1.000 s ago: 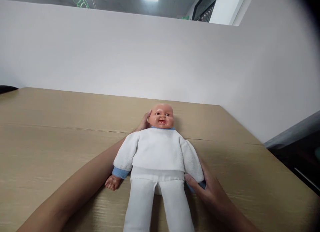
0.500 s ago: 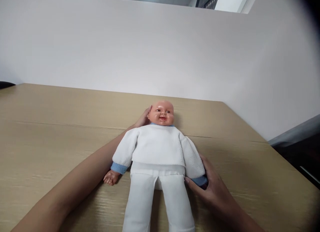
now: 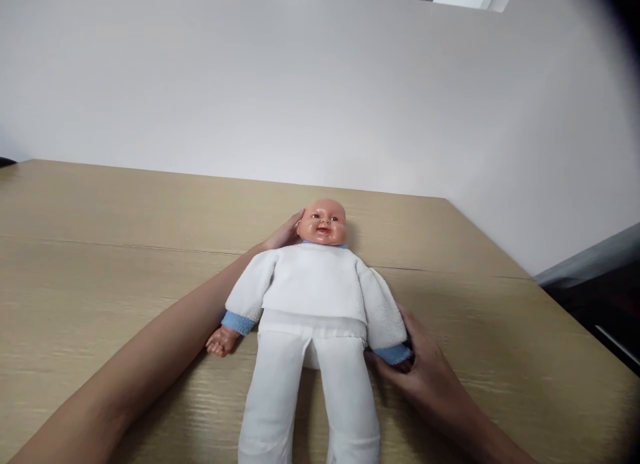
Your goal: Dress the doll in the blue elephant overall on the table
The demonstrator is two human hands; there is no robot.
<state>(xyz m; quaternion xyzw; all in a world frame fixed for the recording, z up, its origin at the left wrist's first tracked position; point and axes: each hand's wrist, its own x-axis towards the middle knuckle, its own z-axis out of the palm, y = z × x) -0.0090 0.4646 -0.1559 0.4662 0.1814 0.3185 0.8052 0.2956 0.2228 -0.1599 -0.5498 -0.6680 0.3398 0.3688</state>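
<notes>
A bald baby doll in a white fleece top, white trousers and blue cuffs lies on its back, head away from me. Against the left side of its head rests my left hand, cupped there with its fingertips partly hidden by the head. The forearm runs under or beside the doll's sleeve on that side. My right hand is wrapped round the cuffed end of the other sleeve; its thumb reaches toward the doll's hip, and that small doll hand is mostly covered.
The doll lies on a light wood table with a seam running across it. A white wall stands behind the table's far edge. Beyond the right edge is a dark object that I cannot make out.
The view has tipped down a little, and more of the doll's trouser legs shows. My right thumb has slipped lower, partly out of sight beneath the cuff. Both hands stay on the doll.
</notes>
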